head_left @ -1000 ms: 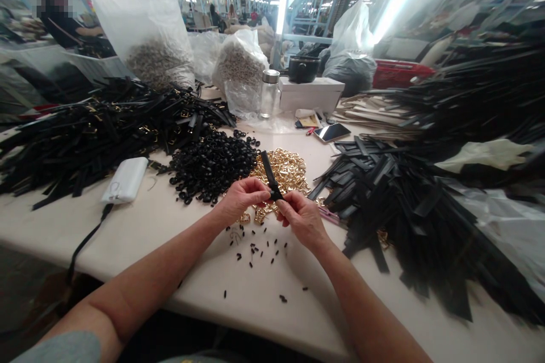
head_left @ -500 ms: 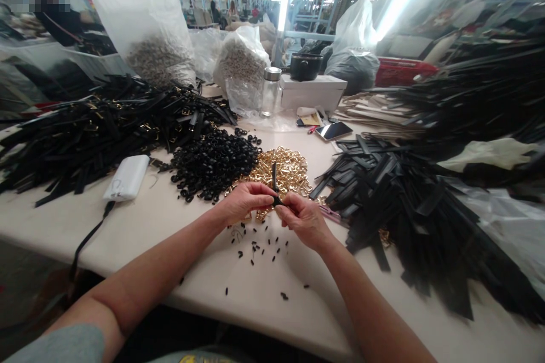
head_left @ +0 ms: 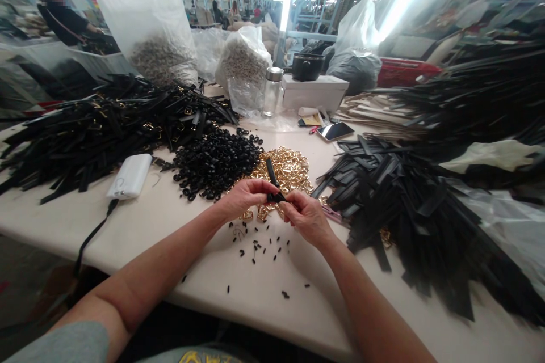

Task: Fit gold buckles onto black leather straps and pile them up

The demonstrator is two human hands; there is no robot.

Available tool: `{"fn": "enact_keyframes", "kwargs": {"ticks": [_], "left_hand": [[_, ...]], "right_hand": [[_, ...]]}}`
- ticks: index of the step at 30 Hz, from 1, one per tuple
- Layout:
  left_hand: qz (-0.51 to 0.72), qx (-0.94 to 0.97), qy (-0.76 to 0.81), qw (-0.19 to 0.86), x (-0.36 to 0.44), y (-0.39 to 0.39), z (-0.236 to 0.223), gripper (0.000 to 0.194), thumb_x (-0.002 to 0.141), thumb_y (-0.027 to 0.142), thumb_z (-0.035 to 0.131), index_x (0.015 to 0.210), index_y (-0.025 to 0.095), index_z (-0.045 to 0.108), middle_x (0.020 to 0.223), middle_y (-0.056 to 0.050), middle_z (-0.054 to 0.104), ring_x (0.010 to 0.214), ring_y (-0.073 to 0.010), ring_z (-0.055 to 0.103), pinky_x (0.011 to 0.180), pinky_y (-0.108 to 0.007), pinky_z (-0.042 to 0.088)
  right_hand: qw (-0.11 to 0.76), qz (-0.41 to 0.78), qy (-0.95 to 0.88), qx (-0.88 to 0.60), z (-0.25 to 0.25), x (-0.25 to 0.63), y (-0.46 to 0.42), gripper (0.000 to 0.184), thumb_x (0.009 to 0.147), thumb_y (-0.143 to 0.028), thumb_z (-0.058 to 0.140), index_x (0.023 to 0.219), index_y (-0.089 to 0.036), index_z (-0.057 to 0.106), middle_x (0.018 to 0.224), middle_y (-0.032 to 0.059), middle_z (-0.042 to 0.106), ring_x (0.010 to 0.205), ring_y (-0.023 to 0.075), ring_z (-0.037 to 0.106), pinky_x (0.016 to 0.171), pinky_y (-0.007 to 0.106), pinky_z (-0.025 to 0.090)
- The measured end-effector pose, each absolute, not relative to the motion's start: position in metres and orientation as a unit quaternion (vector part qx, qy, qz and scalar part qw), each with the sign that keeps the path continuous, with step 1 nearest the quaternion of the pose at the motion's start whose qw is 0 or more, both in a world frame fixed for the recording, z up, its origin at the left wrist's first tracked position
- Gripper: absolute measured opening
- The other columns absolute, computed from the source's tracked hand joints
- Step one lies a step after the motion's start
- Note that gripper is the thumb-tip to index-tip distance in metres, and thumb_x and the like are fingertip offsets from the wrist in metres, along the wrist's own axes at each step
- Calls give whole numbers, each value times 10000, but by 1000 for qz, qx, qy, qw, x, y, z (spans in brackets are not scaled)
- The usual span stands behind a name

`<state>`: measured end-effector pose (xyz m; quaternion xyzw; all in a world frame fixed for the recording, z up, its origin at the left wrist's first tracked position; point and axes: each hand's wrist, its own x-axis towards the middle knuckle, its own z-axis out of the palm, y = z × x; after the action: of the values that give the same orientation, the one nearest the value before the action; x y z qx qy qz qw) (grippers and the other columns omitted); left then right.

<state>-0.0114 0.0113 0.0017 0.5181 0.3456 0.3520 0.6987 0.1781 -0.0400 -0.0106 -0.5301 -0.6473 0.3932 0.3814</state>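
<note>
Black strap [head_left: 272, 172], head view: it lies at the centre of the frame, its free end pointing up and slightly left in front of the heaped gold-coloured buckles [head_left: 292, 165]. The left hand [head_left: 242, 199] pinches its lower part between thumb and forefinger, the gap between them closed down to the strap's thickness; the right hand [head_left: 308, 216] grips the lower end likewise, its other fingers curled. Whether a smaller part is also held cannot be told.

Left of the buckles, and touching them, is a pile of black loops [head_left: 216, 163]. Small black pieces [head_left: 256, 247] are scattered below the hands on the pale table [head_left: 317, 315]. Loose black straps [head_left: 383, 193] fan out at right; a heap of straps with buckles [head_left: 97, 125] fills the left, with a white device [head_left: 130, 177] just below it. Upper centre: a glass bottle [head_left: 271, 95] beside a white box [head_left: 314, 94] bearing a black pot [head_left: 307, 67]; a phone [head_left: 336, 131] lies below the box.
</note>
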Motion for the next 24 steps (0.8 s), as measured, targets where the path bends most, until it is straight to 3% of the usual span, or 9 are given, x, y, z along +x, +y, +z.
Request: {"fn": "enact_keyframes", "kwargs": {"ticks": [9,15,24], "left_hand": [[409,546,357,638,-6,9,0,148,699,126,674,844,139,700,855,-30,706,800,-124,646,827,-290,511],[486,491,340,638,-2,6,-1,292,645,185,785,843,155,573,821,6,656,765,-112,640,717,-248,529],[463,552,362,591,-2,2,5,96,682,197,719,744,142,671,755,-14,682,703,-108,633,700,-241,524]], "right_hand": [[403,390,-622,-547,-14,175,-39,225,847,-387,585,721,-209,530,565,-38,585,468,94,491,454,202,384],[447,418,-578,-540,-11,171,-40,243,840,-429,594,763,-202,552,547,-34,581,443,96,496,446,209,405],[427,435,-592,-527,-11,166,-41,247,844,-414,579,720,-207,524,545,-41,579,438,89,499,450,202,405]]}}
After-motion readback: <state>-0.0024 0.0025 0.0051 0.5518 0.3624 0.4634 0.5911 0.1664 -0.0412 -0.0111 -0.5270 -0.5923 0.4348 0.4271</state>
